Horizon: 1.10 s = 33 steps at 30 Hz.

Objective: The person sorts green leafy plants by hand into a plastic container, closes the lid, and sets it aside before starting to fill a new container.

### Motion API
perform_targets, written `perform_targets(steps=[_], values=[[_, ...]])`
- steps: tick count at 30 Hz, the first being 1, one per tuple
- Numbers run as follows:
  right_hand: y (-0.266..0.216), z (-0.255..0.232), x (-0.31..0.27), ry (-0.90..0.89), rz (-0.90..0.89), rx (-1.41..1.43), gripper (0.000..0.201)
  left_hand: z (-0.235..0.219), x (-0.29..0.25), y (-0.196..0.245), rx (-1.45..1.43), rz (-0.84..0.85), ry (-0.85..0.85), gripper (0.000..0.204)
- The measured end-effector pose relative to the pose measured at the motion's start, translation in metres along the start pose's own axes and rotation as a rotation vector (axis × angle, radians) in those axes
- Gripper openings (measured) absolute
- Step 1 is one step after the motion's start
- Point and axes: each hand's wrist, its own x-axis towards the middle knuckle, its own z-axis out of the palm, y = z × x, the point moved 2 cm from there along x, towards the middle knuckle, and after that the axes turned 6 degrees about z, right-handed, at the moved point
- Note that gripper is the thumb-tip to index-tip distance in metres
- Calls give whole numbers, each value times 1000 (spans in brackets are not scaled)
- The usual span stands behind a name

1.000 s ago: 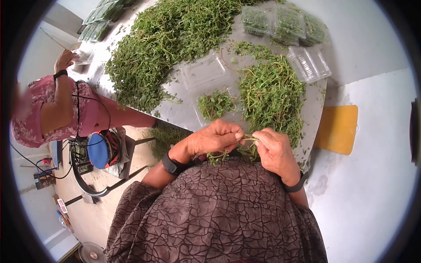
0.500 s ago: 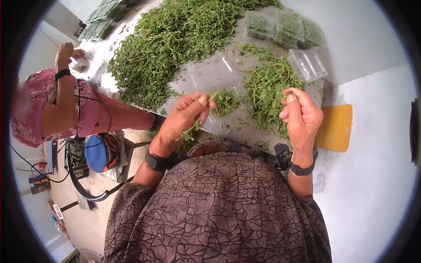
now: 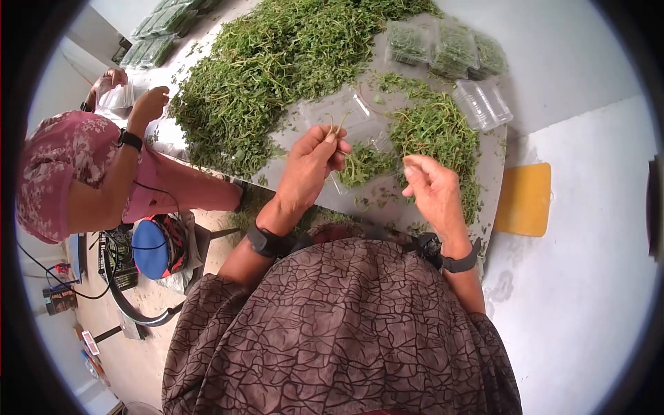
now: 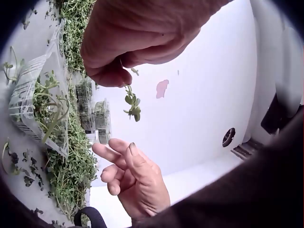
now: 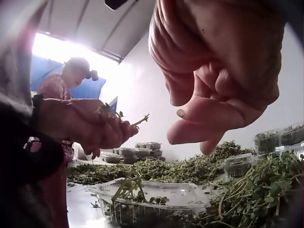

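Note:
My left hand (image 3: 309, 166) pinches some leafy green sprigs (image 4: 133, 104) between thumb and fingers, above the open clear plastic clamshell (image 5: 199, 202). Stem ends poke up past the fingertips, and leaves hang below. Loose greens (image 3: 366, 164) lie inside the clamshell, whose lid (image 3: 353, 107) is folded back. To the right, my right hand (image 3: 436, 194) hovers over the near side of a smaller heap of greens (image 3: 436, 131). Its thumb and fingers are bent loosely and stand apart, with nothing between them in the right wrist view (image 5: 223, 76).
A large heap of greens (image 3: 277, 76) covers the back of the table. Filled clamshells (image 3: 453, 45) stand at the back right, beside an empty clear one (image 3: 482, 105). Another person (image 3: 90, 173) in pink works at the left. A yellow board (image 3: 523, 200) is beyond the right edge.
The hands met on a stem a second ago, then parted. My left hand has since moved up and right with sprigs over the clamshell. My right hand went right, then came back left and lower.

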Motion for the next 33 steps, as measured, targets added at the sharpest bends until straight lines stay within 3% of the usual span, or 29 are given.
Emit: perform_targets(steps=[3, 7, 12, 15, 20, 23, 25, 26, 30, 33], values=[[-2, 7, -8, -87, -15, -45, 22, 5, 6, -4, 7, 18, -15, 21], [3, 8, -13, -67, -18, -27, 24, 16, 11, -2, 26, 20, -51, 21], [0, 13, -10, 2, -146, 37, 23, 33, 7, -16, 111, 47, -223, 20], [7, 17, -10, 12, -61, -4, 18, 36, 1, -25, 186, 17, -292, 20], [11, 17, -10, -30, -78, -23, 11, 34, -10, -21, 326, -34, -322, 19], [13, 18, -8, -74, -94, -71, 8, 35, -13, -25, 526, 52, -246, 18], [14, 17, -7, -59, -41, -118, 8, 41, -15, -17, 825, 412, -316, 18], [8, 17, -7, -59, -54, -104, 9, 44, -17, -12, 891, 515, -314, 19], [4, 18, -8, -23, -185, -235, 7, 45, -21, -10, 1007, 409, -399, 18], [-3, 20, -7, 116, -296, -328, 5, 44, -20, -11, 959, 330, -397, 16]])
